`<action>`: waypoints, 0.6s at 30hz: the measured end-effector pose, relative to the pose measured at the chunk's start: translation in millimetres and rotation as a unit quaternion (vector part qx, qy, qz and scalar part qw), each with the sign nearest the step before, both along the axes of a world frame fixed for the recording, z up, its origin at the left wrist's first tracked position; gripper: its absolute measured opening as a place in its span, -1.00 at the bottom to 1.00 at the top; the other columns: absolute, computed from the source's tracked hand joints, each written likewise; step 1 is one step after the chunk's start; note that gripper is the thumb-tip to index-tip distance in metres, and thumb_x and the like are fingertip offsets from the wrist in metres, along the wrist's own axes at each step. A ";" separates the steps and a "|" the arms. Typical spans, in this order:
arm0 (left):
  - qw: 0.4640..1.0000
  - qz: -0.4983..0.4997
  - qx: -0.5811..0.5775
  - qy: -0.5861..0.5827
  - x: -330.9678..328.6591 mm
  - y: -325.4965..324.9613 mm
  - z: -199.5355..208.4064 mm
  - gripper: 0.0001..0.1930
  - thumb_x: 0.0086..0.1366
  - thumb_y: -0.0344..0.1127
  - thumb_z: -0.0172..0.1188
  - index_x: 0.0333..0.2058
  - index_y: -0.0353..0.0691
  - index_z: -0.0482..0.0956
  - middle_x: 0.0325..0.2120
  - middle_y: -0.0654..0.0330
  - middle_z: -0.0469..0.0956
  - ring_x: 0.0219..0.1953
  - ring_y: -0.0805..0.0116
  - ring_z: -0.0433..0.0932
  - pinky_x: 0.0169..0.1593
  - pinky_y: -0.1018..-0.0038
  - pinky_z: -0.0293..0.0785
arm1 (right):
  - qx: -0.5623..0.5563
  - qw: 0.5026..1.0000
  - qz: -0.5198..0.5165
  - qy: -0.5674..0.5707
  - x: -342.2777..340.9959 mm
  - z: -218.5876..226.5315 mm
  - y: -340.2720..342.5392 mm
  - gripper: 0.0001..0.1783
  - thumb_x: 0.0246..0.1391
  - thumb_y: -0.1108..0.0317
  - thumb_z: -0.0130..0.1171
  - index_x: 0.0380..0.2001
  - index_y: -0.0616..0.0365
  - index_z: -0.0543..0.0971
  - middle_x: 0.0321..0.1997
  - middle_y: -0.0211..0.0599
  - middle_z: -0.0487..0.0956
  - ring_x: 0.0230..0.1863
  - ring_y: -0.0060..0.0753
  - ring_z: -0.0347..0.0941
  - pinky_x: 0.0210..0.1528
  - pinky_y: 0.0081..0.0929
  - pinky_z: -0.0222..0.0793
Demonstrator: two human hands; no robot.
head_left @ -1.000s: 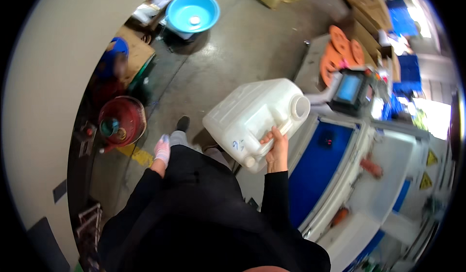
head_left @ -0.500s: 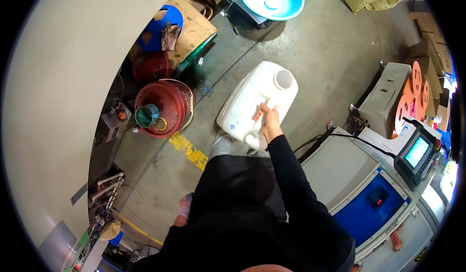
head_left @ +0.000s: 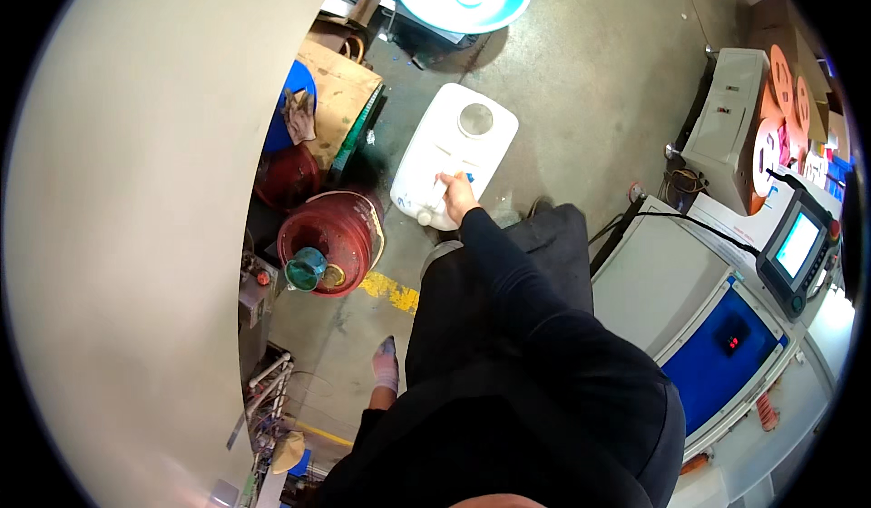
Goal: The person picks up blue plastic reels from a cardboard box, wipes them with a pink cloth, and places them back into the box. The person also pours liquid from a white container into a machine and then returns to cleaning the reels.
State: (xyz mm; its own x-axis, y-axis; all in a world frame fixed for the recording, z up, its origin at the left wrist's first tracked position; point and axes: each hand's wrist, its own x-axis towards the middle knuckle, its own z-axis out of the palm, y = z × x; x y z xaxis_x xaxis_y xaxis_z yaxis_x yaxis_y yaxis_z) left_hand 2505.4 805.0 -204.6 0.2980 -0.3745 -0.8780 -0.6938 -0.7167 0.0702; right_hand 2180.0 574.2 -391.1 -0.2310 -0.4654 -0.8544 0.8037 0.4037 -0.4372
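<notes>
My right hand (head_left: pixel 460 197) is closed round the handle of a white plastic jerrycan (head_left: pixel 434 154), held in front of my legs. A wide round mouth (head_left: pixel 475 120) is at the can's far end, and a small white knob (head_left: pixel 424 218) sits at its near corner. A bit of blue shows by my fingers. Low at my left side hangs my left hand (head_left: pixel 386 365), covered by a greyish-pink striped glove. It touches nothing visible, and its fingers are too blurred to make out.
To the left stands a dark red bucket (head_left: pixel 358 227) with a green cup (head_left: pixel 306 269) on it. A light blue basin (head_left: pixel 508 0) is ahead. A machine with a blue panel (head_left: pixel 721 354) and a screen (head_left: pixel 798 243) borders my right; a pale wall (head_left: pixel 136 236) fills the left.
The jerrycan, in my right hand throughout, has moved forward, nearer the basin and past the red bucket. My dark-clad right leg now reaches forward, and the whole view has shifted.
</notes>
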 end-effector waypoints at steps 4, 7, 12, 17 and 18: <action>0.999 0.027 -0.036 0.007 -50.0 -82.2 -4.0 -0.60 0.33 -0.14 0.01 0.01 -0.25 0.53 -0.16 -0.02 0.60 -0.12 0.15 0.55 0.01 0.39 0.39 | 0.066 0.856 0.458 0.232 -37.9 36.9 7.4 -0.66 0.08 0.20 0.17 -0.20 0.22 0.43 -0.28 -0.13 0.53 -0.15 -0.32 0.47 -0.09 -0.35 0.37; 0.988 0.032 -0.125 0.079 -116.3 -110.9 -5.7 -0.67 0.36 -0.26 0.03 0.01 -0.30 0.53 -0.22 0.10 0.62 -0.20 0.38 0.54 -0.04 0.50 0.41 | 0.013 0.821 0.570 0.039 -120.8 63.5 -17.0 -0.64 0.12 0.12 0.13 -0.29 0.26 0.53 -0.47 -0.15 0.61 -0.48 -0.33 0.58 -0.49 -0.42 0.44; 0.988 0.093 -0.120 0.023 -240.8 -128.9 -9.7 -0.68 0.39 -0.19 0.03 -0.01 -0.22 0.55 -0.30 0.19 0.61 -0.30 0.46 0.50 -0.11 0.53 0.43 | -0.039 0.958 0.258 0.123 -271.7 -2.2 -147.0 -0.70 0.24 0.22 -0.01 -0.38 0.23 0.54 -0.60 -0.34 0.56 -0.58 -0.52 0.49 -0.55 -0.56 0.39; 0.996 0.026 -0.080 0.015 -346.2 -144.7 -19.8 -0.72 0.31 -0.33 0.06 -0.03 -0.23 0.54 -0.07 -0.02 0.53 0.01 0.12 0.48 0.14 0.34 0.34 | -0.097 0.695 0.364 0.612 -320.5 -83.8 -319.4 -0.79 0.09 0.24 0.11 -0.39 0.14 0.60 -0.39 -0.17 0.59 -0.31 -0.18 0.54 -0.21 -0.26 0.44; 0.998 0.005 -0.067 0.014 -366.1 -152.1 -20.3 -0.72 0.30 -0.34 0.05 -0.04 -0.24 0.54 -0.03 -0.05 0.50 0.06 0.06 0.45 0.17 0.32 0.31 | -0.132 0.631 0.401 0.651 -322.8 -104.2 -342.0 -0.81 0.07 0.24 0.12 -0.39 0.13 0.59 -0.32 -0.16 0.59 -0.22 -0.15 0.52 -0.16 -0.25 0.42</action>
